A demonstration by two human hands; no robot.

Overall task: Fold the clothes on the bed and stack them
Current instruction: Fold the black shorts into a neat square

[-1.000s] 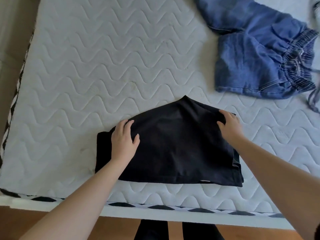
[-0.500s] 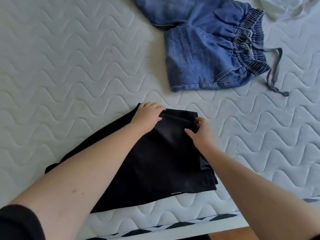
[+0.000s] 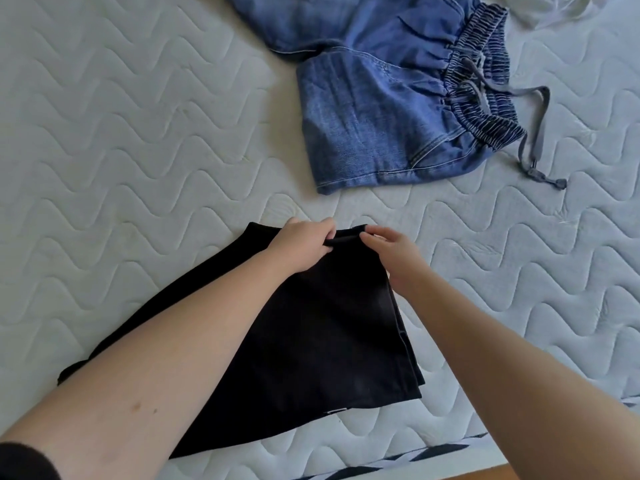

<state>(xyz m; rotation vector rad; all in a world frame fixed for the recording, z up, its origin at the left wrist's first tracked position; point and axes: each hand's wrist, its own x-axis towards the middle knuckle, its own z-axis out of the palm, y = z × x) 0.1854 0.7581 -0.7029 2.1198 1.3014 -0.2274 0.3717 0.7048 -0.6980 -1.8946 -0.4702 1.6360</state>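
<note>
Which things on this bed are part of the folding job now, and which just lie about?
In hand:
black folded cloth garment, far edge gripped by left hand and right hand
blue denim drawstring shorts, waiting

Lying about:
white quilted mattress
pale fabric at top edge, unclear

One black garment, one pair of denim shorts, one white cloth, two hands.
</note>
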